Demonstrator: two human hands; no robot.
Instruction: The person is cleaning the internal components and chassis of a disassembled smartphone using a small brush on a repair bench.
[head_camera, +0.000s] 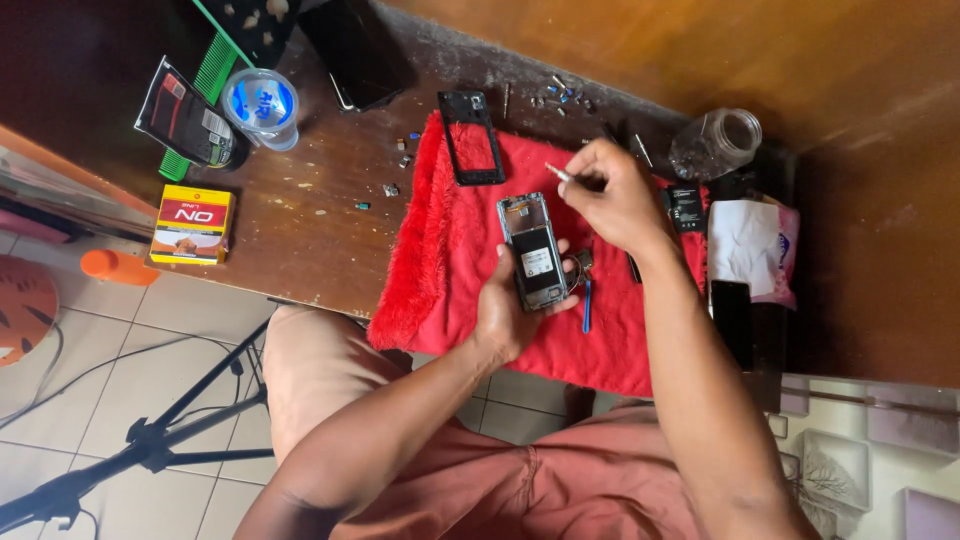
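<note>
Left hand (507, 305) hides opened phone (533, 252) lower edge; right hand (612, 195) tool mostly hidden.

Wooden table (300, 215): red towel (450, 250), perhaps screws (560, 95).
</note>
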